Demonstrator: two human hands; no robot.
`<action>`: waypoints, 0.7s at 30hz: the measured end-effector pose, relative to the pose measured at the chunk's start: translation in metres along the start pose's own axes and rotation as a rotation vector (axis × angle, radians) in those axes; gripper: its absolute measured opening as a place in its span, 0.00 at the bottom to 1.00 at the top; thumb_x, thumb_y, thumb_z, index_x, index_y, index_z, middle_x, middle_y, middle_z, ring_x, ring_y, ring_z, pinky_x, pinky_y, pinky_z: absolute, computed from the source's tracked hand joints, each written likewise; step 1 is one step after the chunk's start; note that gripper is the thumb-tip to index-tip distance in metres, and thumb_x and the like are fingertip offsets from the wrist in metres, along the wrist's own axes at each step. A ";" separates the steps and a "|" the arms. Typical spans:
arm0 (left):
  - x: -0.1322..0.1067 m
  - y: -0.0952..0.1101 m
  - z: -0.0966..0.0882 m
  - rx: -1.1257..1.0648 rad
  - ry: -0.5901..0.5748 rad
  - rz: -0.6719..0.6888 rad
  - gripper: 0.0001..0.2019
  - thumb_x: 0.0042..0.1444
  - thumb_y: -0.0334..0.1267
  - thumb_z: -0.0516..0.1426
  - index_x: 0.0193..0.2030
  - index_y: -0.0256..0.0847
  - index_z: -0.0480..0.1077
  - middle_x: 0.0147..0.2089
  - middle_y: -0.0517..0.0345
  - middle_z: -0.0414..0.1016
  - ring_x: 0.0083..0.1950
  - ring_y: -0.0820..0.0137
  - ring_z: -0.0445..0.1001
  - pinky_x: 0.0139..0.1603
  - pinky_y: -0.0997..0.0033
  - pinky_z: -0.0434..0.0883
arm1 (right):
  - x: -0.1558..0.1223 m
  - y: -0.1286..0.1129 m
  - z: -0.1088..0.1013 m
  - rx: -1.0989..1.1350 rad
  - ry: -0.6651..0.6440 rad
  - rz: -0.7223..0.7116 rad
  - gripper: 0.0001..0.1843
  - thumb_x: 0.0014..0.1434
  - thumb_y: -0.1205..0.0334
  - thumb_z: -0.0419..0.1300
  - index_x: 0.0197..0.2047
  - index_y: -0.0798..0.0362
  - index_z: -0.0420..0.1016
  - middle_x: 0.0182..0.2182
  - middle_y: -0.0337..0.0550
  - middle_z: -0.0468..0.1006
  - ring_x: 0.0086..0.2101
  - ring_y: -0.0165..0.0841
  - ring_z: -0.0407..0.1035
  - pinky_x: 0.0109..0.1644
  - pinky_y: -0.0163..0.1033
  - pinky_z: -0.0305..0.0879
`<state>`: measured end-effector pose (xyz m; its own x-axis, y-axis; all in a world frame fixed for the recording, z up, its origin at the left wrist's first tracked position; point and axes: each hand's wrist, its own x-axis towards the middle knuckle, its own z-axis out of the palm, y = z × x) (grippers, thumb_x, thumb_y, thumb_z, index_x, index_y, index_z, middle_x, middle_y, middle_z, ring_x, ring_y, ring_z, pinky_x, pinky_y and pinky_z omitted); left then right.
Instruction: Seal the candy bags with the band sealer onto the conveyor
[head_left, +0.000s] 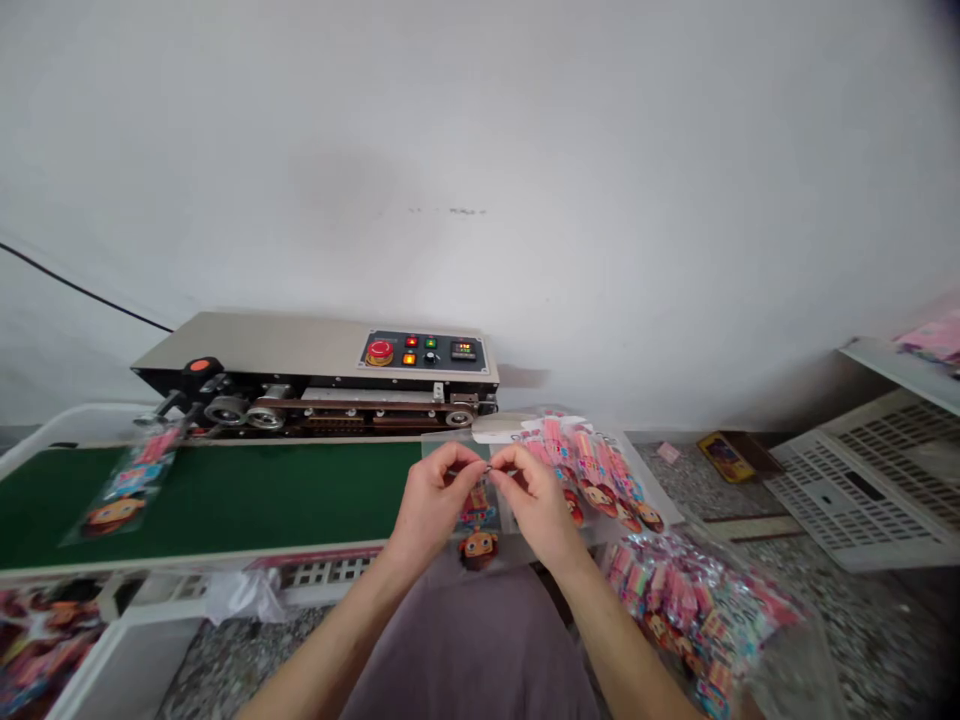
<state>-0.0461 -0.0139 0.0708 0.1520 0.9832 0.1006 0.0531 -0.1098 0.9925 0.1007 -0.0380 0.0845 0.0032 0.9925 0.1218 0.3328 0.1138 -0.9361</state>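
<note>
Head view — left hand [437, 503], right hand [541, 505] pinched on dark sliver [488, 467] — plastic packet [478, 546] beneath

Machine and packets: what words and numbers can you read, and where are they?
No word or number reads clearly.
Display: glowing red and green digits, too small.
Control panel: markings too small.
Middle packet: letters blurred.
Left packet: letters blurred.
Right packets: letters blurred.
Yellow box: print blurred.
</note>
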 end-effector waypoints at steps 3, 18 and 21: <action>-0.008 0.006 -0.001 0.034 -0.015 -0.025 0.09 0.56 0.42 0.59 0.30 0.40 0.72 0.27 0.64 0.70 0.25 0.75 0.66 0.26 0.76 0.64 | -0.004 -0.002 0.002 0.051 -0.039 0.012 0.05 0.59 0.61 0.57 0.39 0.49 0.71 0.34 0.36 0.74 0.37 0.31 0.68 0.41 0.36 0.62; -0.013 0.020 -0.008 0.315 -0.175 0.188 0.05 0.60 0.30 0.56 0.34 0.42 0.71 0.30 0.65 0.76 0.31 0.74 0.73 0.33 0.76 0.67 | -0.020 -0.020 -0.018 -0.097 -0.079 0.021 0.04 0.59 0.62 0.56 0.33 0.50 0.71 0.28 0.34 0.72 0.31 0.29 0.65 0.36 0.34 0.59; -0.005 0.001 -0.007 0.459 -0.044 0.324 0.08 0.64 0.31 0.53 0.47 0.42 0.71 0.39 0.59 0.79 0.40 0.69 0.78 0.42 0.71 0.72 | 0.009 -0.007 -0.019 -0.208 -0.052 -0.024 0.05 0.58 0.64 0.56 0.31 0.50 0.71 0.28 0.34 0.73 0.32 0.30 0.67 0.37 0.34 0.60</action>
<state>-0.0542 -0.0181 0.0720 0.2723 0.8829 0.3825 0.4190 -0.4667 0.7789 0.1167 -0.0307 0.0981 -0.0535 0.9912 0.1207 0.5193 0.1309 -0.8445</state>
